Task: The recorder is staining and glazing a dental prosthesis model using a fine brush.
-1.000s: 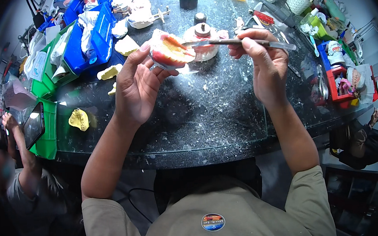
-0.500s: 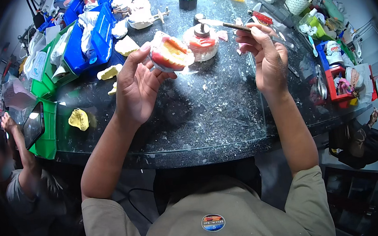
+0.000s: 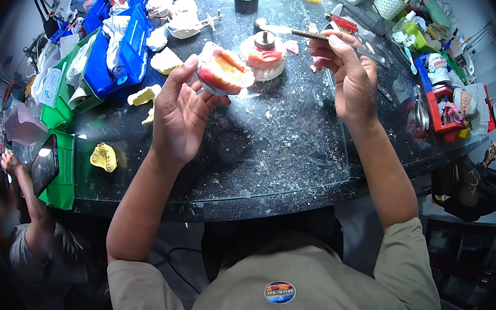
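Observation:
My left hand (image 3: 178,117) is closed on a dental cast with pink-red wax (image 3: 224,69). The cast is tilted, showing an orange-yellow inner surface and a pale row along the rim. In my right hand (image 3: 351,71) is a wax knife (image 3: 311,34), held by its dark handle between thumb and fingers, its pale blade pointing left. The blade end lies just over the metal top of a glass spirit lamp (image 3: 264,66), which has red pieces on its shoulder. Whether a flame burns there cannot be made out.
Yellow plaster pieces (image 3: 104,157) lie on the dark, speckled bench (image 3: 271,153). Blue bins (image 3: 130,65) and green bins (image 3: 61,111) line the left. A black round cap (image 3: 246,1) stands behind; a red box (image 3: 447,113) and tools sit right. Other people are at both sides.
Almost nothing differs. The cast in my left hand has tilted very slightly, and the knife blade has shifted a touch to the left over the lamp.

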A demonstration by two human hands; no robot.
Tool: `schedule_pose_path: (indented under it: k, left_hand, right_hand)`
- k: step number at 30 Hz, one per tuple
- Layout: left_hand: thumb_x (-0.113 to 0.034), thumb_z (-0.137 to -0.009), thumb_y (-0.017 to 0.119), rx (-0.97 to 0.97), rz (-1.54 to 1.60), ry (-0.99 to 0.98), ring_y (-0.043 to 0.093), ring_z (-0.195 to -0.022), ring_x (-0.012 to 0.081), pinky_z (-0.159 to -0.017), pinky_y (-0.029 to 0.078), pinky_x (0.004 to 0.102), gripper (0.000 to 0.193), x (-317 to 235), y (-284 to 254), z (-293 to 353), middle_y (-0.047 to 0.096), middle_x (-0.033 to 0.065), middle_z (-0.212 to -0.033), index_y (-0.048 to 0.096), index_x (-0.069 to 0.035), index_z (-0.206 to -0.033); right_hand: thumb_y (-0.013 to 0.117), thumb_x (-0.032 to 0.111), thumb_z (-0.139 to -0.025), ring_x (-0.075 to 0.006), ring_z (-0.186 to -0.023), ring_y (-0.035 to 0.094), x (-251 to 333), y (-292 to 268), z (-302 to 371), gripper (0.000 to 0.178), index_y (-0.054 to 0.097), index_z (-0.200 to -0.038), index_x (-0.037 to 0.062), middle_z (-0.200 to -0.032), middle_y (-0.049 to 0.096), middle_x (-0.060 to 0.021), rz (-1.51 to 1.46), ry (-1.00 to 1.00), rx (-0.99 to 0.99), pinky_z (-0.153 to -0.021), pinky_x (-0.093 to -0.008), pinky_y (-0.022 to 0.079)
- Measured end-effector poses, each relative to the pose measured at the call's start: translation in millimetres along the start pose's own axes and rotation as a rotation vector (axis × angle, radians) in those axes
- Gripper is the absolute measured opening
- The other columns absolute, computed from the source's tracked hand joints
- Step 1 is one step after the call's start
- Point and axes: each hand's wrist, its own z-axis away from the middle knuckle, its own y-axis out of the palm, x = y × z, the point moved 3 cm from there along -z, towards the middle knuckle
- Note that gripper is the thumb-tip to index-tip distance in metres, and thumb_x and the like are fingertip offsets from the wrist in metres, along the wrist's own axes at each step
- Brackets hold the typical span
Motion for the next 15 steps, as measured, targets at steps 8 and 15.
schedule_pose_path:
  k: [8, 15]
  left_hand:
    - [-0.034, -0.094, 0.041, 0.007, -0.023, -0.011, 0.058, -0.096, 0.0197, -0.079, 0.047, 0.0313, 0.04, -1.4, 1.5, 1.2, 0.054, 0.0146, -0.114, 0.043, -0.001, -0.117]
    - [-0.034, -0.093, 0.041, -0.003, -0.02, -0.016, 0.058, -0.096, 0.0197, -0.079, 0.047, 0.0313, 0.04, -0.8, 4.0, 0.7, 0.055, 0.014, -0.113, 0.043, -0.001, -0.117]
  right_hand:
    - [0.053, 0.011, -0.087, -0.0158, -0.072, 0.065, -3.2, -9.9, -3.0, 0.017, 0.061, -0.096, -0.0014, -0.083, 0.067, -0.0123, -0.04, 0.049, -0.004, -0.064, -0.0251, 0.05]
    - [0.052, 0.009, -0.084, -0.0166, -0.065, 0.063, -15.6, -21.7, -3.6, 0.014, 0.061, -0.086, -0.0021, -0.076, 0.064, -0.0112, -0.052, 0.172, -0.061, -0.061, -0.0266, 0.049]
